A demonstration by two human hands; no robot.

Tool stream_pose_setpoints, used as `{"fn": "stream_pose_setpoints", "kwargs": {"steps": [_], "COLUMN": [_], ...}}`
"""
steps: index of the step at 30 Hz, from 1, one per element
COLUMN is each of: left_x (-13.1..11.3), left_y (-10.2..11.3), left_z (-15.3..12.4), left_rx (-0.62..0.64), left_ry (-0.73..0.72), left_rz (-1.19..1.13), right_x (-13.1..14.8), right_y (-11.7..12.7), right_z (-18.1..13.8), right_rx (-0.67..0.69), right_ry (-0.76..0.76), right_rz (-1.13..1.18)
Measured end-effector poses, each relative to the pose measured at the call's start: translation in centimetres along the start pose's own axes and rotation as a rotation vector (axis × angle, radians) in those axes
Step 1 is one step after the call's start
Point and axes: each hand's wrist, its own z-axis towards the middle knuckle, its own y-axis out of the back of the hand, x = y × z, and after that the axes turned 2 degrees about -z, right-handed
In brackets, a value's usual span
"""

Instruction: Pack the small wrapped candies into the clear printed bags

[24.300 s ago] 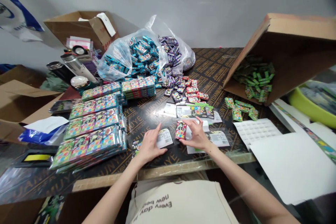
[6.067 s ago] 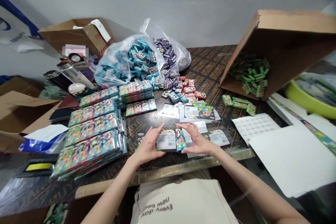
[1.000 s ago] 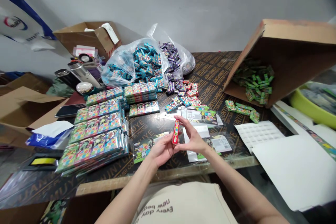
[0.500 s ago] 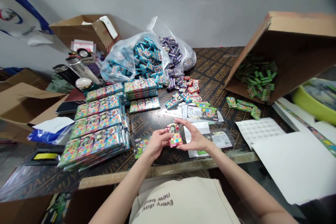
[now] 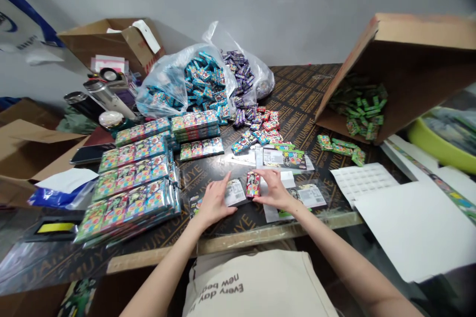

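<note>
A small red printed box point(image 5: 253, 184) stands over the dark table in front of me. My right hand point(image 5: 275, 189) pinches it at its top and bottom ends between fingers and thumb. To its left, my left hand point(image 5: 216, 200) is open, thumb and index finger spread. That hand lies on a printed card in clear wrapping point(image 5: 235, 193), which it partly covers. Another printed card point(image 5: 312, 195) lies under and right of my right hand. Beyond the hands is a further wrapped card point(image 5: 283, 158), near loose red boxes point(image 5: 270, 122).
Stacked packs of coloured boxes point(image 5: 130, 178) fill the left. Clear bags of blue boxes point(image 5: 204, 77) and purple boxes point(image 5: 240, 72) stand behind. At right, a tilted carton point(image 5: 405, 34) holds green boxes point(image 5: 366, 114), beside white sheets point(image 5: 416, 228) and a yellow-green basin point(image 5: 439, 143).
My left hand has let go of the red box and opened out onto the card at left. My right hand has closed on the box, which now stands more upright.
</note>
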Motion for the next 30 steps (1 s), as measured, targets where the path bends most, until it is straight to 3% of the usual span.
{"fn": "stream_pose_setpoints", "kwargs": {"steps": [5, 9, 12, 13, 15, 18, 21, 25, 30], "left_x": [-0.8, -1.4, -1.4, -1.2, -0.7, 0.3, 1.1, 1.4, 0.3], "left_y": [0.8, 0.8, 0.3, 0.0, -0.5, -1.0, -1.5, -1.6, -0.3], "left_z": [0.2, 1.0, 1.8, 2.0, 2.1, 1.9, 1.5, 1.2, 1.5], "left_rx": [0.002, -0.073, -0.089, -0.083, -0.053, 0.023, 0.078, 0.074, -0.108], "left_ry": [-0.041, 0.000, 0.016, 0.010, -0.007, -0.020, 0.002, 0.025, 0.044], "left_rz": [-0.116, -0.136, -0.100, -0.077, -0.022, 0.075, 0.147, 0.173, -0.007], "right_x": [0.2, 1.5, 1.2, 0.3, -2.8, -9.5, -15.2, -17.9, -15.1], "right_y": [0.2, 0.1, 0.6, 1.3, 3.9, 9.3, 13.7, 15.3, 14.4], "right_z": [0.1, -0.4, -0.2, 0.1, 0.7, 1.2, 0.8, -0.2, 0.4], "right_rx": [0.116, -0.072, -0.054, -0.065, -0.219, -0.501, -0.455, -0.363, -0.358], "right_ry": [-0.003, -0.059, -0.029, -0.038, -0.165, -0.562, -0.859, -0.819, -0.656], "right_rz": [0.170, 0.089, 0.062, 0.037, -0.084, -0.376, -0.491, -0.443, -0.291]}}
